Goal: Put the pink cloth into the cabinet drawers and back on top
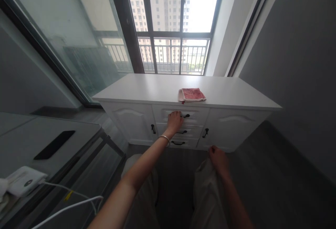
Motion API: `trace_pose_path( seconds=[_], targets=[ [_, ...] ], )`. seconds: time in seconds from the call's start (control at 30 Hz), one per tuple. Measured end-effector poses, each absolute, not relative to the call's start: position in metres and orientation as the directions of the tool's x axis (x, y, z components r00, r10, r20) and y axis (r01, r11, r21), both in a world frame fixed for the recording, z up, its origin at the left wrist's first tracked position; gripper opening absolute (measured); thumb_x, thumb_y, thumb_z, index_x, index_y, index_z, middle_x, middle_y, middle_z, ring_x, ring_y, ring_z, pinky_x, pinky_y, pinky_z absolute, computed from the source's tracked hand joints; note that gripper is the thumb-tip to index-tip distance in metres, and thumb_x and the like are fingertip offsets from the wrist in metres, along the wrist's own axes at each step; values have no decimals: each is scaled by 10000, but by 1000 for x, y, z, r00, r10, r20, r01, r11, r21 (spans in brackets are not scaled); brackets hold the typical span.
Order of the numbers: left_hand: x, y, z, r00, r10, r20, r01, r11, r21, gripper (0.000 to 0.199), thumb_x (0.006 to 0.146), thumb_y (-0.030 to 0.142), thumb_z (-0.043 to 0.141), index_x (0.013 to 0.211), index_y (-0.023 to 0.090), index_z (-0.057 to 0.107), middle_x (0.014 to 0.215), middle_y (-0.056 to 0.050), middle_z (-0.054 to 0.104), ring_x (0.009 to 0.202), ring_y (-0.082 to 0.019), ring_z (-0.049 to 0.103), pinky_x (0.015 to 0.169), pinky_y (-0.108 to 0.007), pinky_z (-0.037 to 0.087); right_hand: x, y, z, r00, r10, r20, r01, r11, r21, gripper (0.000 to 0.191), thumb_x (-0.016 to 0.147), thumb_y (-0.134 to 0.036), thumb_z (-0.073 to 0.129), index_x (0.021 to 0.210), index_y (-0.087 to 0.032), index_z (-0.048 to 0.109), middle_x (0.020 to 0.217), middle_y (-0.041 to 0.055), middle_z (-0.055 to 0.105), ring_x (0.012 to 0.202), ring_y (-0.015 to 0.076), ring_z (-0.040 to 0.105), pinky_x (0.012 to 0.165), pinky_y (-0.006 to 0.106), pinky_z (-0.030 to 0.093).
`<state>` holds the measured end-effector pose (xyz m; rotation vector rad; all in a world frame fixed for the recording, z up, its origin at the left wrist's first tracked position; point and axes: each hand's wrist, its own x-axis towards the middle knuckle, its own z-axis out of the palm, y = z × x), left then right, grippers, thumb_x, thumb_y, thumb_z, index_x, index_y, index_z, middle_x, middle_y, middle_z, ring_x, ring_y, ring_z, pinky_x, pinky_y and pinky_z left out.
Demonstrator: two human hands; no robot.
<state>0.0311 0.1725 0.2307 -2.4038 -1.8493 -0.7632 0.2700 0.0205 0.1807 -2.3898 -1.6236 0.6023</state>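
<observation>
My left hand (175, 121), with a bangle (165, 138) on its wrist, has its fingers wrapped round the dark handle (186, 116) of the top drawer (195, 112). That drawer looks flush with the front of the white cabinet (126, 97). Lower down on the right, my right hand (218, 159) is closed at the knee, and the cloth of the trouser leg (206, 181) bunches up toward its fingers. A folded red cloth (193, 94) with a pale edge lies on the cabinet top, just above the top drawer.
Two lower drawers with dark handles (178, 143) sit between a left door (131, 118) and a right door (231, 127). At left stands a table (18, 131) bearing a black phone-like slab (55, 145), a white device (26, 180) and a white cable (68, 208). Windows rise behind the cabinet.
</observation>
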Motion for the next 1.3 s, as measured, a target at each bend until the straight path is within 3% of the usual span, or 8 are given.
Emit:
trace_pose_path(
  seconds=[0.23, 0.43, 0.73, 0.9, 1.03, 1.3],
  targets=[
    [18, 178, 196, 259, 894, 367, 911, -352, 215, 361, 944, 186, 575, 1303, 151, 572, 1296, -184, 628, 1300, -324, 513, 1071, -481, 420, 274, 26, 171, 303, 928, -218, 846, -368, -387, 457, 1048, -408, 351, 1120, -209, 756, 1062, 151, 770, 1026, 292, 727, 803, 327, 476],
    [26, 166, 190, 201, 912, 358, 896, -319, 310, 459, 903, 127, 577, 1357, 150, 519, 1377, -195, 584, 1403, -326, 452, 1076, -470, 438, 271, 23, 177, 328, 922, -203, 841, -384, -382, 437, 1033, -380, 369, 1098, -204, 765, 1062, 147, 771, 1022, 281, 729, 808, 316, 477],
    [26, 82, 165, 98, 899, 426, 842, -303, 446, 532, 867, 93, 575, 1387, 189, 510, 1424, -176, 573, 1457, -328, 432, 1154, -532, 408, 279, 18, 176, 454, 882, -124, 715, -444, -541, 462, 980, -393, 356, 1049, -171, 755, 1013, 183, 760, 1000, 306, 711, 813, 346, 486],
    [19, 32, 156, 99, 895, 435, 812, -325, 485, 565, 873, 101, 529, 1425, 220, 514, 1440, -150, 581, 1461, -329, 448, 1182, -573, 396, 297, 15, 166, 689, 725, 20, 524, -478, -705, 459, 951, -370, 329, 1140, -118, 663, 1116, 227, 730, 1036, 310, 679, 876, 355, 486],
    [26, 8, 155, 25, 896, 443, 792, -288, 538, 536, 869, 94, 514, 1387, 223, 550, 1404, -146, 602, 1437, -321, 479, 1189, -572, 407, 313, 13, 156, 769, 640, -12, 397, -493, -774, 468, 916, -390, 370, 1181, -94, 617, 1151, 236, 706, 1064, 320, 664, 914, 361, 496],
    [27, -22, 148, -29, 900, 435, 756, -265, 598, 503, 870, 91, 507, 1341, 243, 596, 1365, -131, 637, 1407, -309, 513, 1191, -555, 420, 326, 12, 148, 791, 611, -40, 321, -470, -822, 462, 875, -410, 394, 1157, -109, 602, 1148, 225, 698, 1059, 318, 658, 916, 361, 521]
  ],
)
